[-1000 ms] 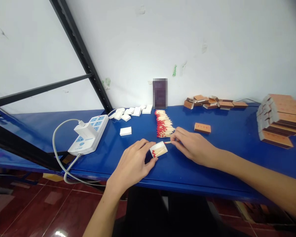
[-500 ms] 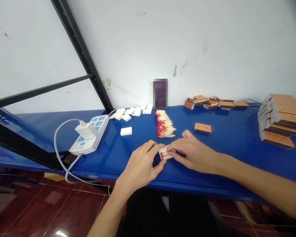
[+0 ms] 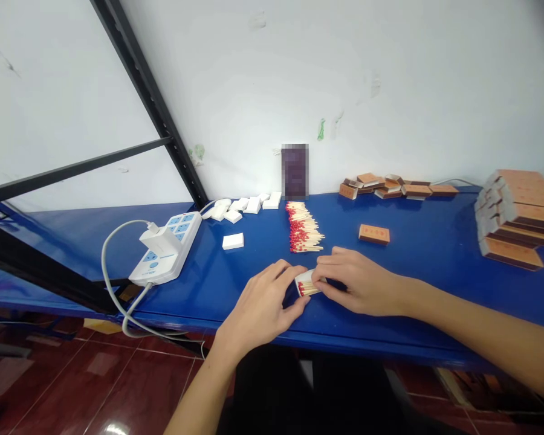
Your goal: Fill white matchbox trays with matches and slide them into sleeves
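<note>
Near the table's front edge lies a small white matchbox tray (image 3: 303, 277) with red-tipped matches (image 3: 309, 288) in it. My left hand (image 3: 265, 305) grips the tray's left end between thumb and fingers. From the right, my right hand (image 3: 360, 283) has its fingers closed over the matches at the tray's right end, hiding that end. Just beyond the hands is a heap of loose matches (image 3: 304, 228), their red heads mostly to the left. An orange matchbox sleeve (image 3: 374, 234) lies behind my right hand, and a single white tray (image 3: 233, 241) lies farther left.
More white trays (image 3: 252, 205) are by the wall. A pile of orange matchbox sleeves (image 3: 390, 186) is at the back, with a larger stack (image 3: 521, 211) at the right. A power strip (image 3: 167, 254) with its cable and a black shelf post (image 3: 154, 90) stand left. A blurred dark panel (image 3: 294, 172) leans against the wall.
My right hand has shifted slightly right along the tray, and the matches inside lie a little more evenly. The left hand keeps its grip on the tray.
</note>
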The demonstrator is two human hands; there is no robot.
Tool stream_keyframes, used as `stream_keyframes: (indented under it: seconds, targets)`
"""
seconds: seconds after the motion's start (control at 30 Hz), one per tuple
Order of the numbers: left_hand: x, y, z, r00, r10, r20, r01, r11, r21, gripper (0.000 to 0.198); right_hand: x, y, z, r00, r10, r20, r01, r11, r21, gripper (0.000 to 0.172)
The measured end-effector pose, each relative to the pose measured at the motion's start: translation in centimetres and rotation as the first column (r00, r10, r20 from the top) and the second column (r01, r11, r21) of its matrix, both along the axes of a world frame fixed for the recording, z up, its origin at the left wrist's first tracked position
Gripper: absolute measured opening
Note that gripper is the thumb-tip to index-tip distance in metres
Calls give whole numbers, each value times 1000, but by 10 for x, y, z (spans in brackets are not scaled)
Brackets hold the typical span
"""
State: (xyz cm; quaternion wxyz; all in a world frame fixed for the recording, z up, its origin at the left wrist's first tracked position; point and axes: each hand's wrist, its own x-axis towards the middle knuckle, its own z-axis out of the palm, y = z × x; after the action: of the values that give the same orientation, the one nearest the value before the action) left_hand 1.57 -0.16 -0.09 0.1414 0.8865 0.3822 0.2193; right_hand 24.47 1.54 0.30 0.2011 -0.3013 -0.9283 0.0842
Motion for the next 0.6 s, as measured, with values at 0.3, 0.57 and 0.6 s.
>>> stream_keyframes:
  seconds: [0.3,0.57,0.6]
  targets:
    - [0,1,1,996,31,-80,-29,999,31,34,2,9,-5,974,-185,-130,191,981,34,20]
    - [5,-34,11,980,-73,184,43,986,163,41,7,24,-14,919,-394,28,387,913,131,26]
    - [8,-49,11,963,-140,230,101,980,173,42,8,25,-15,911,-412,24,406,904,136,24]
